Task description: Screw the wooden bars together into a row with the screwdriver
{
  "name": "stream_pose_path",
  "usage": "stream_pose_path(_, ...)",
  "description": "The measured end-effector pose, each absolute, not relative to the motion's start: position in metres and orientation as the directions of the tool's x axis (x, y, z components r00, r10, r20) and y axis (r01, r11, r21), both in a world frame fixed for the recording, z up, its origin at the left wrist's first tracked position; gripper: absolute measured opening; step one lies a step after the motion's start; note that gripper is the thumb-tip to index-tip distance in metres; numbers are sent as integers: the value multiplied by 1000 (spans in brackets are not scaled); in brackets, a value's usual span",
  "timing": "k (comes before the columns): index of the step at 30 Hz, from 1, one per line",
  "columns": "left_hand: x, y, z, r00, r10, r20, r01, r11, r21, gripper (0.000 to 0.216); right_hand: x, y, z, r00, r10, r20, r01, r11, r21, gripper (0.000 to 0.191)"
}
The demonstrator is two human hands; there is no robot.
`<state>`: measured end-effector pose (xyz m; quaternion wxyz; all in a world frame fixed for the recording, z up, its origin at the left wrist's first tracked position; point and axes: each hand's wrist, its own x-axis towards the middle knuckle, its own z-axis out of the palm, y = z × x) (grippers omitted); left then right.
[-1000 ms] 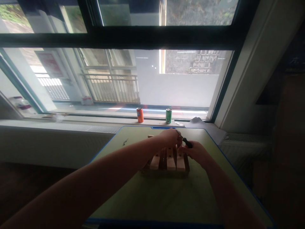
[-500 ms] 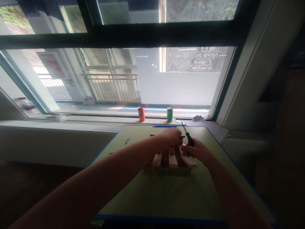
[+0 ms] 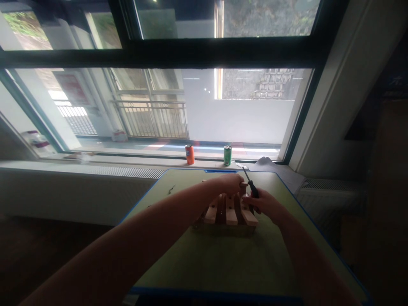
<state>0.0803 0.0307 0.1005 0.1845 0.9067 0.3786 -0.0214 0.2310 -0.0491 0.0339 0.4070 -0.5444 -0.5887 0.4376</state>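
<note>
A wooden frame with several pale slats (image 3: 231, 217) sits on the table. My left hand (image 3: 234, 183) reaches across it, its fingers closed around the far end of the right-hand slat (image 3: 250, 219); the arm covers the frame's left part. In my right hand (image 3: 264, 202) is a screwdriver (image 3: 253, 189) with a dark handle, its shaft pointing up and away, clear of the wood. That hand's thumb and fingertips also rest against the right-hand slat. Dark holes or screw heads show in the slats; I cannot tell which.
The green tabletop (image 3: 204, 263) has a blue edge. A small metal piece (image 3: 171, 189) lies at its far left. On the sill beyond stand an orange can (image 3: 189, 154) and a green can (image 3: 227, 155), with a grey cloth (image 3: 280, 172) to the right.
The right-hand slat's near end has swung left, closer in line with the other slats. Both hands stay at it, and the screwdriver keeps its upward tilt. The view has shifted slightly.
</note>
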Motion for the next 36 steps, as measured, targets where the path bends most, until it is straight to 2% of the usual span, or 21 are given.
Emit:
stream_pose_path(14,81,36,96,711,663,-235,685,-575,448,36,235,-50,32,-125,992,23,330,63,-942,31)
stream_pose_path(17,77,37,103,709,659,-250,680,-546,489,46,236,-49,32,-107,994,32,332,66,-941,34)
stream_pose_path(20,67,41,117,737,646,-200,605,-499,621,62,236,-49,33,-56,996,67,280,80,-957,34)
stream_pose_path(23,48,46,132,737,674,-54,457,-437,775,53,234,-49,36,5,994,108,209,105,-972,33)
stream_pose_path(27,6,51,134,537,817,212,363,-450,816,39,232,-50,40,98,986,136,137,122,-983,33)
stream_pose_path(29,-21,54,125,340,888,310,429,-440,789,33,231,-49,39,180,972,151,120,131,-984,34)
stream_pose_path(32,-64,54,102,76,943,323,607,-301,736,31,230,-45,31,296,938,180,86,161,-983,37)
stream_pose_path(36,-114,43,70,-31,961,275,719,-170,674,30,229,-40,18,328,926,187,127,153,-980,39)
